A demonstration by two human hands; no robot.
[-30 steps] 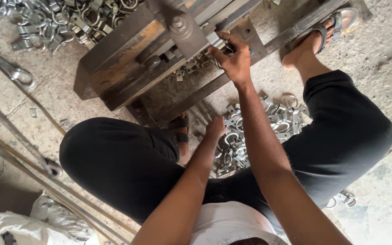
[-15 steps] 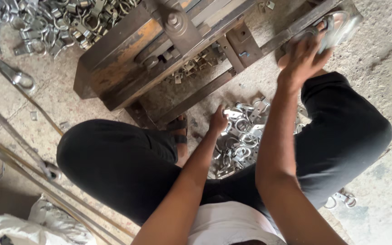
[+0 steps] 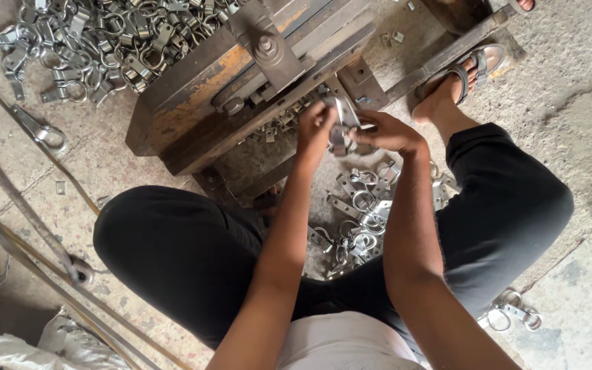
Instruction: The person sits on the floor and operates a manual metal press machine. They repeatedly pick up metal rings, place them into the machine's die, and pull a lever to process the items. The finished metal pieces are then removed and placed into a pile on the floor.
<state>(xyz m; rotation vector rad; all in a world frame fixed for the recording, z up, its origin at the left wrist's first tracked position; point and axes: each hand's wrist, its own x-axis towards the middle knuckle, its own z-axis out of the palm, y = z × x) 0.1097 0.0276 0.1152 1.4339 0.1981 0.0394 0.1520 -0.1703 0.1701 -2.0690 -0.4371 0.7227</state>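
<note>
Both my hands meet in front of a rusty steel press block (image 3: 241, 89) on the concrete floor. My left hand (image 3: 315, 127) and my right hand (image 3: 386, 131) together grip a small silver metal clamp piece (image 3: 341, 120), held upright just at the block's front edge. Below my hands, between my black-trousered legs, lies a heap of loose silver ring-and-strap clamp parts (image 3: 361, 216).
A large pile of the same silver parts (image 3: 97, 41) lies at the upper left behind the block. My sandalled foot (image 3: 457, 82) rests against a steel bar at upper right. Long rods (image 3: 29, 219) cross the floor on the left. A few clamp parts (image 3: 512, 312) sit by my right knee.
My left hand rose from the heap between my legs to the block. My right hand swung back from the far right. Both now hold one clamp piece.
</note>
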